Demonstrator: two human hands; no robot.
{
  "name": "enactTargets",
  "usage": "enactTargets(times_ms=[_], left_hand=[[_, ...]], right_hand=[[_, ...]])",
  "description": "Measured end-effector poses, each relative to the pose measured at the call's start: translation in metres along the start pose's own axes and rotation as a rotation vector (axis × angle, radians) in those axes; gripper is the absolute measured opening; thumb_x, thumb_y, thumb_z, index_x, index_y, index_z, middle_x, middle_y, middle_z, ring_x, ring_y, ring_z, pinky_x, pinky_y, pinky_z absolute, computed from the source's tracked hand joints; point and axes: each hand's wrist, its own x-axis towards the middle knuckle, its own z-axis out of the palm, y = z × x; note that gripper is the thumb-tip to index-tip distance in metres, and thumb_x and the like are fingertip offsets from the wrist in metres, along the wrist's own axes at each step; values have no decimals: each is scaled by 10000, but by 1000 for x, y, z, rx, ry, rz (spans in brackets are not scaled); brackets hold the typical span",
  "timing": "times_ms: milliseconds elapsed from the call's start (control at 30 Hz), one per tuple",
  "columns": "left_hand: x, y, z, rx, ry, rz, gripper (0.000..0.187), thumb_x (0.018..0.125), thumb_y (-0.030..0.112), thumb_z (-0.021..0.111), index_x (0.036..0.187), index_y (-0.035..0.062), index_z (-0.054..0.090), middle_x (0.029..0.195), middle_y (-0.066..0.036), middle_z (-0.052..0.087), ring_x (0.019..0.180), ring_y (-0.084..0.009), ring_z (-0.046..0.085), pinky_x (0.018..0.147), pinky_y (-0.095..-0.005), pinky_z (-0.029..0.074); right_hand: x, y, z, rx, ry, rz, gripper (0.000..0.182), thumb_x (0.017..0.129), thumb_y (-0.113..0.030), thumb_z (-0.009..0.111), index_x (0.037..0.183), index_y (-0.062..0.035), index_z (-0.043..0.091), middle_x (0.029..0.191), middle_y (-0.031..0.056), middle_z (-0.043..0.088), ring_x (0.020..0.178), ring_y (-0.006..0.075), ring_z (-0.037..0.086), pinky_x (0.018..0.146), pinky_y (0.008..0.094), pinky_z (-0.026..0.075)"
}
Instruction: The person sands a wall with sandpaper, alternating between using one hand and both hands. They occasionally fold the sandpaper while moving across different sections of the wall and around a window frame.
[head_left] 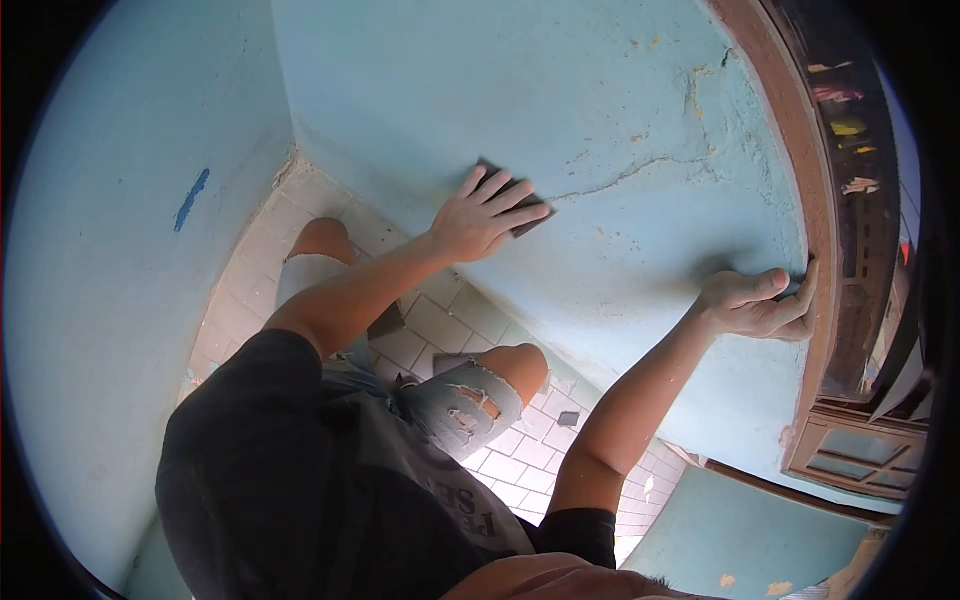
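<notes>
My left hand [478, 220] lies with its fingers spread over a dark piece of sandpaper [530, 226], which it presses flat on the light blue wall [440, 90]. A thin crack runs across the wall from beside the sandpaper toward the upper right. At the right, my right hand [762, 305] grips the edge of the brown wooden window frame [812, 190]. Its fingers bend against the frame and the thumb is on the wall side. Both hands look dusty.
A small dark square piece [568, 419] lies on the pale tiled floor [510, 445]. My bent knees are close to the wall below my hands. A second wall [110, 250] with a blue paint mark meets this one at the left. Glass panes [860, 465] are at the lower right.
</notes>
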Motion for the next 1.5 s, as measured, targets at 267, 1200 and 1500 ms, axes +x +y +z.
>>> enactTargets(times_ms=[267,1200,1500], left_hand=[[87,31,-29,-25,240,-120,608,816,182,669,1419,225,607,1514,-187,488,1330,-478,439,1124,-656,269],[29,27,-129,-1391,196,-1057,363,1126,260,440,1351,9,574,1171,-54,663,1051,-123,616,930,-296,506],[74,29,-192,-1364,-172,-961,431,1105,194,434,1487,4,491,1320,-100,624,1173,-161,613,978,-314,510]], right_hand=[[-3,2,3,4,10,0,715,1077,-617,341,1168,-18,721,991,62,491,934,176,444,843,346,382],[-12,-64,-23,313,-192,290,774,986,-455,655,1500,64,396,1430,214,347,1370,396,330,1126,560,314],[-61,-205,-83,1061,-967,727,832,819,-81,817,1517,-57,364,1538,242,275,1406,379,388,1117,486,391]])
